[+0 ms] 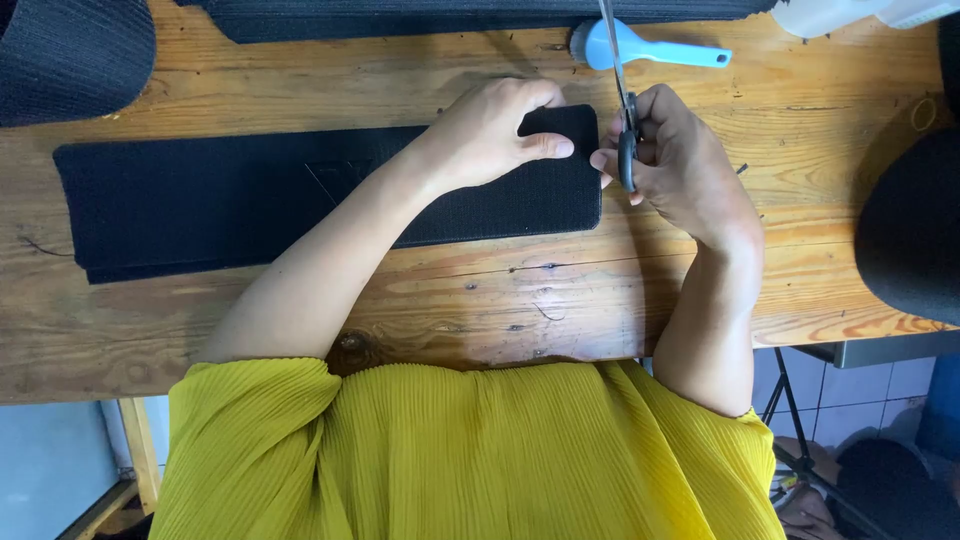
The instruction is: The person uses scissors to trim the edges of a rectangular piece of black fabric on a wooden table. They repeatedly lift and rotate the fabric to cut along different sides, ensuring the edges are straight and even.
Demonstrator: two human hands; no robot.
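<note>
Our left hand presses flat on the black strip on the counter, while our right hand holds a closed grip on scissors.

Both bare forearms reach forward from yellow pleated sleeves and angle inward, so the two hands sit just beside each other. The left hand lies palm down, knuckles raised, fingers curled under and the thumb stretched out toward the other hand. The right hand is closed in a grip, back of the hand facing up, its wrist bent slightly inward.
</note>
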